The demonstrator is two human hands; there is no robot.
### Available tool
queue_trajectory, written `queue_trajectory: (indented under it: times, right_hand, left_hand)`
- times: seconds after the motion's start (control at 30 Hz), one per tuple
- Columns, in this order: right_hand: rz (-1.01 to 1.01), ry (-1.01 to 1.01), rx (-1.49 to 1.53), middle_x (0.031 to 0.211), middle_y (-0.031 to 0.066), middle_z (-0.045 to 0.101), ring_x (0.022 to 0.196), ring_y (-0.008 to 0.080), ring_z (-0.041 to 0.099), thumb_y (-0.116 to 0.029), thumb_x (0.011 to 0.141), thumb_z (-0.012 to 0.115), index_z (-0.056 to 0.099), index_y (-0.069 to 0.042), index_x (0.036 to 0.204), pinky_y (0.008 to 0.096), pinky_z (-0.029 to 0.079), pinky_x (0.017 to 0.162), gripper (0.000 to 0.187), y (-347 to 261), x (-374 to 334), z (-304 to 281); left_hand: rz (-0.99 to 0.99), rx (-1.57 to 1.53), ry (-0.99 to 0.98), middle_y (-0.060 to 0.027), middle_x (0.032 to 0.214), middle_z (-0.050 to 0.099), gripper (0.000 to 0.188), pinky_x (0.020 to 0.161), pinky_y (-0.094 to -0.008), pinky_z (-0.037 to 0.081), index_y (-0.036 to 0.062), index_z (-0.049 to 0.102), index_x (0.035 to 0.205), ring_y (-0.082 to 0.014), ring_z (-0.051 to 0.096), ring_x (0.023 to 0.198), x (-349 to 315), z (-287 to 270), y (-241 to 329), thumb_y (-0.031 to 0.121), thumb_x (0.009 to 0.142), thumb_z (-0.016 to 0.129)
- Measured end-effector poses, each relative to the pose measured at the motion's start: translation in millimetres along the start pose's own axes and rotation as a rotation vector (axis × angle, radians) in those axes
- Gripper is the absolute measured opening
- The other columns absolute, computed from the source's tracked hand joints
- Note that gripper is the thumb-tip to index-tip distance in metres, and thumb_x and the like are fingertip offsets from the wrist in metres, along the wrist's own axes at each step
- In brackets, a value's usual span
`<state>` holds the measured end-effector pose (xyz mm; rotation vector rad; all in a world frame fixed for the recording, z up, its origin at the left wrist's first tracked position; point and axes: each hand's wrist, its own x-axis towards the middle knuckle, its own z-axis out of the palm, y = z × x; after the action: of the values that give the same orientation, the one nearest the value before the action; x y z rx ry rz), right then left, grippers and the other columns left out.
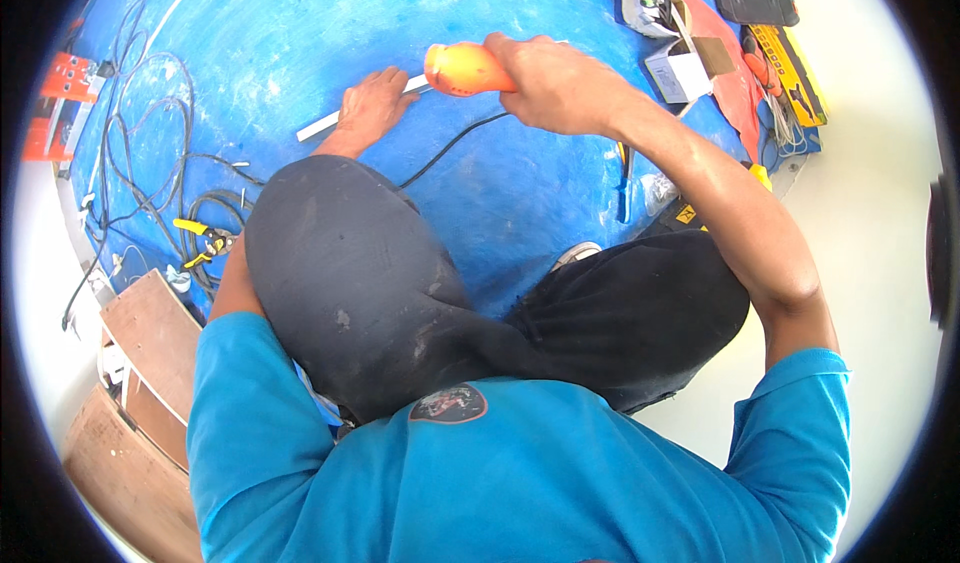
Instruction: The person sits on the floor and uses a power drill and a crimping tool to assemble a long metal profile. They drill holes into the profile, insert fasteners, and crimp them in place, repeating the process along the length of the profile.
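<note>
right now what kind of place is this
Probably a building or fit-out work site, worked at floor level. The right hand grips an orange power tool over a white strip held by the left hand; black cables and pliers lie on the blue-painted floor.

The scene was brightly and evenly lit, as by daylight or broad overhead light. The white floor (880,213) at the right washed out to near blank, and the blue mat (300,43) carried a pale sheen across its upper part. Shadows were soft and short, gathering under the knees and the right forearm. Focus was sharp at the centre; the orange tool handle (465,68) showed slight softness. Fisheye distortion bent straight edges toward the rim, where a black vignette closed the corners and detail smeared.
</note>
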<state>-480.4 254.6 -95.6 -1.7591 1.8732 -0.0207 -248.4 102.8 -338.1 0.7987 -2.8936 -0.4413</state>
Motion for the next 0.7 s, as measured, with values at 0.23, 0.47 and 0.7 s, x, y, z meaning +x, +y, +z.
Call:
queue_trajectory:
  times: [0.23,0.47,0.7]
  right_hand:
    - [0.004,0.044,0.072,0.112,0.0312,0.077,0.110,0.0484,0.074,-0.015,0.093,0.066,0.065,0.002,0.127,0.0565,0.059,0.096,0.039,11.3,1.1,-1.2]
    - [0.060,0.106,0.112,0.111,0.0320,0.076,0.112,0.0487,0.073,-0.017,0.092,0.067,0.067,0.001,0.125,0.0549,0.058,0.099,0.038,8.5,1.3,3.8]
    - [-0.006,0.126,0.151,0.114,0.0322,0.075,0.114,0.0476,0.072,-0.021,0.091,0.070,0.067,0.004,0.126,0.0534,0.056,0.101,0.044,-0.2,-24.9,-47.5]
  left_hand:
    - [0.001,0.021,-0.007,-0.0096,0.110,0.068,0.033,0.082,-0.0531,0.061,0.0080,0.065,0.110,-0.0350,0.071,0.105,-1.7,1.8,0.5,0.039,0.101,0.074]
    - [-0.020,0.019,-0.033,-0.0104,0.110,0.067,0.034,0.082,-0.0535,0.060,0.0085,0.065,0.110,-0.0355,0.071,0.104,1.1,5.2,-2.1,0.040,0.101,0.074]
    - [0.004,-0.002,-0.036,-0.0107,0.116,0.067,0.033,0.085,-0.0541,0.060,0.0088,0.065,0.115,-0.0356,0.069,0.112,2.1,-4.0,0.4,0.039,0.103,0.072]
